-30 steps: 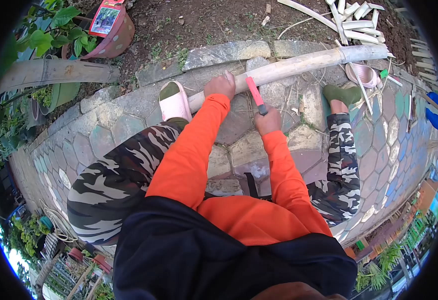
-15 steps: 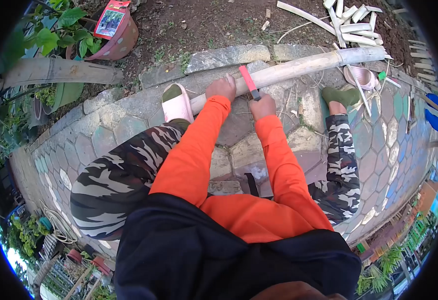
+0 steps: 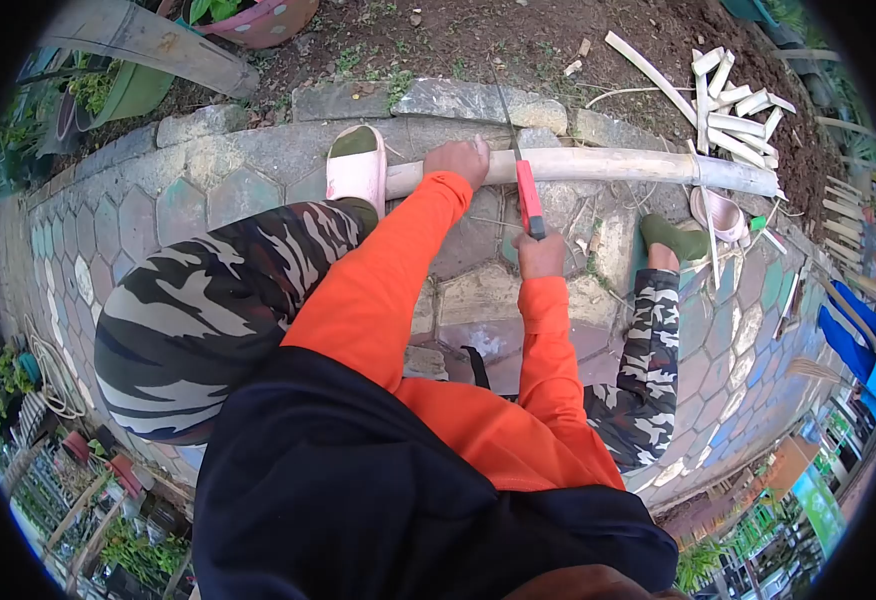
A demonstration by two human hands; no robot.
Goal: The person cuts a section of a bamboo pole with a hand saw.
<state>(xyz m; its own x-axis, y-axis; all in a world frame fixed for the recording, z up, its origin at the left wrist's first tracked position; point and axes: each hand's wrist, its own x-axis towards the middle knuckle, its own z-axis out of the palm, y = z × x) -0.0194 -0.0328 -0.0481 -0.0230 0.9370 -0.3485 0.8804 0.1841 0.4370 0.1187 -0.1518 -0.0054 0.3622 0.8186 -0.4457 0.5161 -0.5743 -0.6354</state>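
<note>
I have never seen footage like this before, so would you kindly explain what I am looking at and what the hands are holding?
There is no machine here. A small camera worn on a person's head looks forward and down, so you see their own body from above: orange sleeves and camouflage trousers. The round, bent edges come from the wide lens.

The person sits on stone paving beside bare soil. A long pale bamboo pole lies across the paving in front of them. The left hand presses down on the pole. The right hand grips a hand saw with a red handle, whose thin blade crosses the pole.

One foot wears a pink slipper at the pole's near end; a second pink slipper lies loose by the far end. Split bamboo strips are piled on the soil beyond.
</note>
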